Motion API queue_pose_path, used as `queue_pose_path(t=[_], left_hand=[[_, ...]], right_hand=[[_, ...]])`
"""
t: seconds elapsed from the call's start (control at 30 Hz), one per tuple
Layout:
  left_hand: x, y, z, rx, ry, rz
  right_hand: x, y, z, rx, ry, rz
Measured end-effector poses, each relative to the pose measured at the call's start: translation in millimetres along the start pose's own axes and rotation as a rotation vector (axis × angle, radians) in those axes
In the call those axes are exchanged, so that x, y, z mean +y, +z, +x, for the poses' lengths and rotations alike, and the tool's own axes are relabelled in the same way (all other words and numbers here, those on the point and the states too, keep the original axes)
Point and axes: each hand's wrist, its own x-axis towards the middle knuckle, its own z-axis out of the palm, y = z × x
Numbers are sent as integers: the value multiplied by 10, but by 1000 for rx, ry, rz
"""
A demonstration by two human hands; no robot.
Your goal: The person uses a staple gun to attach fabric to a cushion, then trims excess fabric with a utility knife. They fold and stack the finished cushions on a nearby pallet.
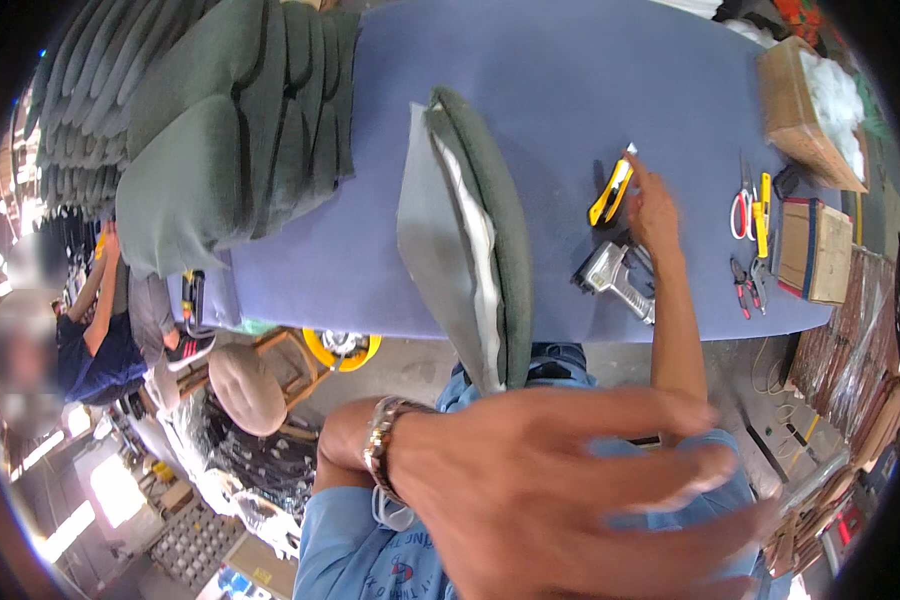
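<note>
My left hand (560,480) is raised close in the foreground, fingers spread and blurred, holding nothing; a metal watch (382,445) circles its wrist. Over the table, my right hand (655,215) is beside a yellow-and-black utility knife (610,192), index finger stretched toward the knife's upper end. Whether the finger touches the knife I cannot tell. Just below that hand lies a silver staple gun (610,272). A dark green-grey cushion (515,240) stands on edge at the table's front, with a lighter grey flap (430,225) and white padding (478,235) showing along its open side.
Stacked grey-green cushions (195,175) fill the table's left. On the right lie red-handled scissors (742,210), a yellow tool (762,215) and pliers (741,288), near cardboard boxes (820,250). Another person (105,345) works at far left. A round stool (245,388) stands below.
</note>
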Motion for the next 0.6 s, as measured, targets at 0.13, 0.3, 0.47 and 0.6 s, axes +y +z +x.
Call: queue_pose_path(t=[0.13, 0.3, 0.47, 0.6], left_hand=[[-374, -515, -590, 69, -771, 67], [-1303, -562, -1573, 291, -1225, 350], [-1920, -664, -1528, 399, -1230, 494], [-2275, -740, -1400, 353, -1152, 734]], right_hand=[[270, 291, 198, -169, 27, -222], [506, 435, 414, -188, -82, -128], [251, 217, 526, -53, -44, 86], [12, 107, 683, 195, 25, 325]])
